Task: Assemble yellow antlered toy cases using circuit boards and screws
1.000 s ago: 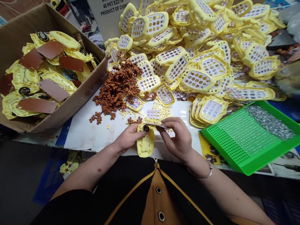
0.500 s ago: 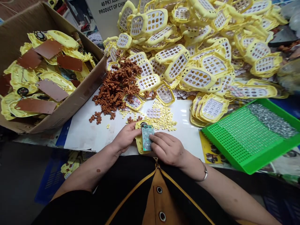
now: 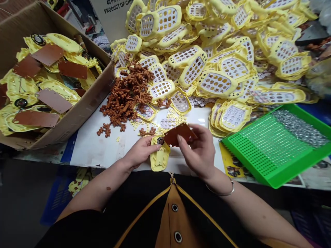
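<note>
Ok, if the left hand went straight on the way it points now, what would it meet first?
Beyond the yellow shell it holds, the left hand would probably meet the brown board in the right hand first, though depth is hard to judge from one view.

This looks like an assembly workshop: dozens of similar yellow plastic shells lie heaped on a desk beside piled brown branching parts, a green perforated tray holds many small silvery pieces, and a cardboard box is packed with yellow casings and brown boards.
</note>
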Demonstrator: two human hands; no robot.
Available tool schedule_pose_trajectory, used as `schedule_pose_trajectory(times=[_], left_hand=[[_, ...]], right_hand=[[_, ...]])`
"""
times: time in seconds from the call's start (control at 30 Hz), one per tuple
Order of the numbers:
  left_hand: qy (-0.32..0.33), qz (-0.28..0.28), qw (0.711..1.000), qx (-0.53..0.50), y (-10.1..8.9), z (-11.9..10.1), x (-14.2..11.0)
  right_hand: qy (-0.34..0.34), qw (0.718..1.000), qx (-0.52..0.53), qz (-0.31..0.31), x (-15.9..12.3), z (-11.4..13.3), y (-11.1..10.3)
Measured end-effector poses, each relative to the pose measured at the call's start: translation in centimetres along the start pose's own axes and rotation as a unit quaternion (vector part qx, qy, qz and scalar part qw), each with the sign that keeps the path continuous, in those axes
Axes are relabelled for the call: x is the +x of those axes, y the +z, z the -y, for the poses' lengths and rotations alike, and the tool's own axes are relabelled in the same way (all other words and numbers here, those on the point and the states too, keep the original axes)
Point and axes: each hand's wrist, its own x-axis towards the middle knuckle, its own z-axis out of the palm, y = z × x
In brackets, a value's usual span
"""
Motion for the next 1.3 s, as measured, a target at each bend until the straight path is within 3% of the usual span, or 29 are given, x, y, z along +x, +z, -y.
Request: schedule_pose_trajectory(times=[0.1,0.17,0.27,0.37,0.47,0.73,0.93,1.3], left_hand=[[0.018,0.003,1.000,0.024,0.2,-0.1,-0.1],[0.020,-0.003,0.999,0.024,0.2,-0.1,-0.1],[0.020,-0.005,1.000,0.012,0.0,-0.1,0.1],[0.028,-0.001,1.000,-0.004,0.1,-0.3,0.3],[0.030,-0.011,0.999,-0.020,0.3,-0.5,0.3],[0.034,-0.016,0.999,-0.036,0.5,-0.4,0.1],[0.029,-0.028,0.998,-0.040,0.4,-0.4,0.2],[0.034,-0.014,0.998,-0.051,-0.3,-0.4,0.4]], right_hand=[[0.099,0.995,0.022,0.003,1.0,0.0,0.5],[0.062,0.998,-0.006,-0.001,1.1,0.0,0.5],[-0.153,0.984,-0.088,0.026,0.6,0.0,0.0],[-0.392,0.900,-0.168,0.088,0.1,0.1,-0.5],[-0.475,0.844,-0.224,0.111,0.1,0.3,-0.7],[-0.509,0.813,-0.253,0.128,-0.1,0.4,-0.5],[-0.469,0.849,-0.201,0.135,-0.1,0.5,-0.4],[-0.470,0.847,-0.203,0.140,-0.1,0.2,-0.2]])
